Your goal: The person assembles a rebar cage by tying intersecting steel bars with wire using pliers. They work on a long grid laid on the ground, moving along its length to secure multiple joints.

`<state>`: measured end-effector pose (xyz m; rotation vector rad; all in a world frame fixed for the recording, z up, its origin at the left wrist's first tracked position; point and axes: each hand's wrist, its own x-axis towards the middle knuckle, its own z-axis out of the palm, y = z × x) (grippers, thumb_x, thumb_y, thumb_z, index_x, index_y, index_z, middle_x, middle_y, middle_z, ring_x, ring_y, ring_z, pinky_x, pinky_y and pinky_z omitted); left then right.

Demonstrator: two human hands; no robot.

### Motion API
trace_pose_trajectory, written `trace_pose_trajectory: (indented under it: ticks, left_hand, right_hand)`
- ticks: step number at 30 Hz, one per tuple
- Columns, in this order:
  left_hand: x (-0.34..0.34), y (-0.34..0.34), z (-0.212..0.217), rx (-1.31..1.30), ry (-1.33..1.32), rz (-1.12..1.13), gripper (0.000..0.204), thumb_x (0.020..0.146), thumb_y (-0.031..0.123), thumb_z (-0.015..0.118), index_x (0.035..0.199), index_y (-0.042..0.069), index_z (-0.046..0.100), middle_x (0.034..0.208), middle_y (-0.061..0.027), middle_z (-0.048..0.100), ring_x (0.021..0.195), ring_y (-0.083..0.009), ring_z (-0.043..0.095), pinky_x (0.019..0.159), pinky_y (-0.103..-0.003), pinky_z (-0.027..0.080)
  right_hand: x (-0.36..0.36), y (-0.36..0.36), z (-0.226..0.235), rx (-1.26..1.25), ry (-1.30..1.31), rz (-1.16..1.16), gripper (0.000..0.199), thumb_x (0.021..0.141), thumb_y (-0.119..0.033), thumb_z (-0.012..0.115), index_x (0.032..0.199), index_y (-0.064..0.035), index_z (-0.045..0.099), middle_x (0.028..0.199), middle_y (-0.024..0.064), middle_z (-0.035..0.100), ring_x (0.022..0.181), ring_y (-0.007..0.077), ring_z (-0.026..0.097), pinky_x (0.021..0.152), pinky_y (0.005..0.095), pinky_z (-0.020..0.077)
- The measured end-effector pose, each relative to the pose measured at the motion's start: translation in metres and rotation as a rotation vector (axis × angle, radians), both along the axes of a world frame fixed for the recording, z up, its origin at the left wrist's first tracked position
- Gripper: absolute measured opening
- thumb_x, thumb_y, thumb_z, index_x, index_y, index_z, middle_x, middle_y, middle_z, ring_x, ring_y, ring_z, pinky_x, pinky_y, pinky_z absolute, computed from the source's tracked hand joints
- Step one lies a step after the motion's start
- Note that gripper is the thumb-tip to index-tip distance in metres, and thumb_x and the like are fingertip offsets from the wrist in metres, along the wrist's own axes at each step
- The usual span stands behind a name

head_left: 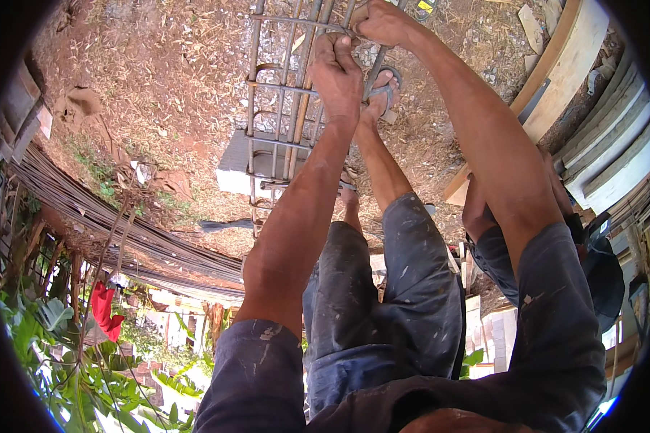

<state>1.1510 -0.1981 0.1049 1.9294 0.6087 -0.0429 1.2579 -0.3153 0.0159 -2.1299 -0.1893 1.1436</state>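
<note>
A long rebar cage (280,108) of rusty bars and square stirrups runs up the middle of the view, with a stirrup (289,87) crossing it just left of my hands. My left hand (337,68) is at the cage's right side, fingers curled and pinched at a bar joint. Beside it, at the top edge, my right hand (383,23) is closed at the same corner of the cage. Whatever either hand grips is covered by the fingers. My sandalled foot (384,90) stands by the cage's right side.
A pale block (242,162) sits under the cage. Bundled long rods (144,224) curve across the left. Wooden boards (556,72) and stacked grey-white curved pieces (621,137) lie right. Another person (603,278) is close at my right. A red cloth (106,312) hangs lower left.
</note>
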Motion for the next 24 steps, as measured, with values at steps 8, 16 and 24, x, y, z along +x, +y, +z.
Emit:
trace_pose_trajectory:
  ticks: [8, 16, 24]
  left_hand:
    - [-0.054, 0.007, -0.036, 0.315, -0.081, -0.365, 0.026, 0.088, 0.007, 0.063, 0.113, 0.007, 0.066, 0.111, -0.0161, 0.068, 0.105, -0.0354, 0.061, 0.091, -0.044, 0.047]
    - [-0.028, 0.013, -0.034, 0.203, 0.164, -0.084, 0.024, 0.083, 0.013, 0.064, 0.103, 0.002, 0.070, 0.099, -0.0197, 0.072, 0.092, -0.0384, 0.068, 0.084, -0.044, 0.052]
    - [-0.018, 0.009, -0.052, 0.329, 0.301, -0.216, 0.034, 0.083, 0.023, 0.070, 0.106, 0.000, 0.057, 0.084, -0.0285, 0.069, 0.083, -0.0464, 0.068, 0.077, -0.050, 0.055]
  right_hand:
    - [0.005, 0.010, 0.017, -0.044, -0.243, 0.376, 0.020, 0.073, -0.019, 0.063, 0.078, -0.0007, 0.071, 0.075, 0.0237, 0.067, 0.072, 0.0393, 0.066, 0.065, 0.0485, 0.0525]
    - [-0.017, 0.001, 0.018, 0.149, -0.872, 0.419, 0.014, 0.082, -0.015, 0.058, 0.077, -0.0041, 0.065, 0.074, 0.0186, 0.065, 0.071, 0.0366, 0.066, 0.063, 0.0469, 0.0542]
    - [-0.038, 0.002, 0.017, -0.034, -0.885, 0.474, 0.010, 0.080, -0.015, 0.059, 0.081, -0.0073, 0.065, 0.083, 0.0111, 0.066, 0.083, 0.0295, 0.068, 0.066, 0.0424, 0.0554]
